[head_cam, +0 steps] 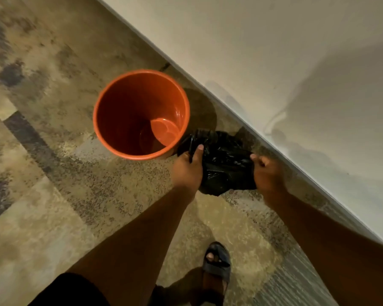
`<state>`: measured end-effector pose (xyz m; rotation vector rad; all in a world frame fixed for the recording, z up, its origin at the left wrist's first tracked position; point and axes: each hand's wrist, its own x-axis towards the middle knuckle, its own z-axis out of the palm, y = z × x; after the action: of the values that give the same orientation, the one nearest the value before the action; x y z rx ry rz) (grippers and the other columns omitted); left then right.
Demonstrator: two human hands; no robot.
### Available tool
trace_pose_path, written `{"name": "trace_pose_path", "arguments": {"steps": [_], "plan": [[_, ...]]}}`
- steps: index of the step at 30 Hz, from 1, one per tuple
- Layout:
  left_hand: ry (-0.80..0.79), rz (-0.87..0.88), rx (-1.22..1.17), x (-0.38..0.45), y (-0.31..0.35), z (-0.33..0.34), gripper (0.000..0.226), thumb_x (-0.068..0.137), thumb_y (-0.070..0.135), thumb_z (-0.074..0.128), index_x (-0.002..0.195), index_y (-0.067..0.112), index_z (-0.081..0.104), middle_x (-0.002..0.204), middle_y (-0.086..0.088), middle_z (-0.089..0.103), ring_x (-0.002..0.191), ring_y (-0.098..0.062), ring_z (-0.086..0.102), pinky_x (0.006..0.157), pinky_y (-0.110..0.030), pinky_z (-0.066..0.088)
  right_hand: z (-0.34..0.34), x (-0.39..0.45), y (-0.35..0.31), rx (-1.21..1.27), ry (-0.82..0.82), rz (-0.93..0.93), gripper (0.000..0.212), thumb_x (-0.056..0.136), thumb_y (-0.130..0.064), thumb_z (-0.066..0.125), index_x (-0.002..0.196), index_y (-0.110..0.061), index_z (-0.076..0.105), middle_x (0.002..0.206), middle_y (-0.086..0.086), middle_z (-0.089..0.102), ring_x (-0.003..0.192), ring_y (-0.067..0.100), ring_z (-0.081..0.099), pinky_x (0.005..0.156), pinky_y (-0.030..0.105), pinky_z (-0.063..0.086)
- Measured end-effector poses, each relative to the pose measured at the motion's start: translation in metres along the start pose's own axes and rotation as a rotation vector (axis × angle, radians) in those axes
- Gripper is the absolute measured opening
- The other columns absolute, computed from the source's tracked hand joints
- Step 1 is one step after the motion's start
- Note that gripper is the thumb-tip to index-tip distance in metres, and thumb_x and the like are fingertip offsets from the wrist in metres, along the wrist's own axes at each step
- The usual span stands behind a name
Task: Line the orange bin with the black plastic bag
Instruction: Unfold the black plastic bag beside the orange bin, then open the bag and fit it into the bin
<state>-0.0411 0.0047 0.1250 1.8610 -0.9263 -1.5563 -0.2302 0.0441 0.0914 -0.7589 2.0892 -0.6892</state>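
Beside the orange bin (128, 111) on the floor (53, 195), I have my left hand (187, 167) and right hand (266, 173) with fingers closed on the crumpled black bag (226, 160).

I seem to be indoors in a home: mottled beige stone-patterned floor (53, 195), plain white plastered wall (274, 51), my blue slipper (217, 261).

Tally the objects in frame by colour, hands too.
Orange: 1, orange bin
Black: 1, black plastic bag, held by both hands
Blue: 1, sandal
Hands: 2, left hand, right hand
Total: 5
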Motion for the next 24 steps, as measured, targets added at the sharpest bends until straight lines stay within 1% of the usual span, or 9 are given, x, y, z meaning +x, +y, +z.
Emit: {"name": "trace_pose_path", "arguments": {"steps": [3, 6, 10, 12, 15, 17, 20, 22, 24], "plan": [[0.142, 0.079, -0.009, -0.004, 0.017, -0.007, 0.040, 0.101, 0.045, 0.049, 0.103, 0.011, 0.069, 0.095, -0.008, 0.074, 0.093, -0.028, 0.071, 0.081, -0.042, 0.058, -0.016, 0.004, -0.018, 0.081, 0.043, 0.065, 0.052, 0.098, -0.048, 0.051, 0.088, 0.001, 0.066, 0.090, 0.028, 0.068, 0.079, 0.041, 0.065, 0.066, 0.032, 0.042], [0.269, 0.168, -0.043, -0.007, 0.033, -0.012, 0.042, 0.103, 0.044, 0.046, 0.077, 0.013, 0.058, 0.071, -0.002, 0.060, 0.068, -0.016, 0.059, 0.067, -0.035, 0.048, -0.030, 0.004, -0.035, 0.181, 0.080, 0.173, 0.038, 0.097, -0.049, 0.052, 0.073, -0.020, 0.053, 0.067, 0.001, 0.050, 0.064, 0.026, 0.051, 0.053, 0.025, 0.037], [0.286, 0.341, 0.029, -0.018, 0.056, -0.014, 0.048, 0.102, 0.038, 0.051, 0.063, 0.020, 0.032, 0.056, 0.005, 0.032, 0.046, -0.005, 0.036, 0.047, -0.016, 0.030, -0.038, 0.003, -0.053, 0.373, 0.077, 0.259, 0.026, 0.101, -0.026, 0.051, 0.076, -0.021, 0.055, 0.066, -0.001, 0.048, 0.052, 0.015, 0.044, 0.032, 0.016, 0.032], [0.288, 0.385, 0.043, -0.016, 0.062, -0.020, 0.045, 0.101, 0.034, 0.055, 0.064, 0.021, 0.033, 0.056, 0.008, 0.034, 0.048, -0.002, 0.041, 0.050, -0.014, 0.033, -0.035, -0.005, -0.065, 0.492, 0.067, 0.295, 0.020, 0.102, -0.027, 0.049, 0.090, -0.017, 0.063, 0.070, 0.001, 0.058, 0.052, 0.015, 0.056, 0.035, 0.017, 0.038], [0.221, 0.369, 0.009, -0.014, 0.068, -0.034, 0.052, 0.101, 0.037, 0.054, 0.057, 0.024, 0.029, 0.049, 0.009, 0.030, 0.041, -0.008, 0.029, 0.046, -0.022, 0.024, -0.027, -0.019, -0.082, 0.649, -0.164, 0.166, 0.050, 0.093, -0.062, 0.047, 0.105, -0.018, 0.067, 0.085, 0.000, 0.077, 0.071, 0.014, 0.075, 0.057, 0.026, 0.058], [0.181, 0.398, -0.011, -0.014, 0.072, -0.045, 0.056, 0.101, 0.039, 0.052, 0.054, 0.024, 0.026, 0.047, 0.006, 0.027, 0.043, -0.013, 0.024, 0.046, -0.030, 0.021, -0.020, -0.031, -0.090, 0.332, -0.397, -0.032, 0.070, 0.073, -0.078, 0.058, 0.118, -0.026, 0.066, 0.107, -0.007, 0.077, 0.095, 0.013, 0.074, 0.080, 0.030, 0.059], [0.180, 0.406, -0.044, -0.011, 0.082, -0.066, 0.057, 0.102, 0.046, 0.047, 0.052, 0.026, 0.029, 0.047, 0.009, 0.028, 0.045, -0.011, 0.027, 0.047, -0.031, 0.023, 0.000, -0.039, -0.094, -0.123, -0.498, -0.255, 0.047, 0.080, -0.051, 0.073, 0.121, -0.031, 0.063, 0.106, -0.026, 0.069, 0.098, -0.003, 0.065, 0.085, 0.013, 0.052], [0.226, 0.386, -0.037, -0.005, 0.088, -0.078, 0.057, 0.102, 0.050, 0.043, 0.050, 0.026, 0.039, 0.047, 0.010, 0.039, 0.046, -0.009, 0.036, 0.048, -0.029, 0.030, 0.007, -0.036, -0.099, -0.116, -0.339, -0.253, 0.031, 0.095, -0.027, 0.063, 0.125, -0.019, 0.064, 0.113, -0.006, 0.070, 0.103, 0.012, 0.064, 0.091, 0.029, 0.052], [0.279, 0.376, -0.042, 0.002, 0.098, -0.093, 0.052, 0.101, 0.054, 0.039, 0.057, 0.033, 0.056, 0.055, 0.015, 0.056, 0.054, -0.002, 0.052, 0.054, -0.024, 0.042, 0.007, -0.033, -0.112, -0.069, -0.173, -0.169, 0.020, 0.098, -0.017, 0.055, 0.114, -0.021, 0.066, 0.107, 0.002, 0.069, 0.093, 0.018, 0.065, 0.079, 0.030, 0.049]]}}
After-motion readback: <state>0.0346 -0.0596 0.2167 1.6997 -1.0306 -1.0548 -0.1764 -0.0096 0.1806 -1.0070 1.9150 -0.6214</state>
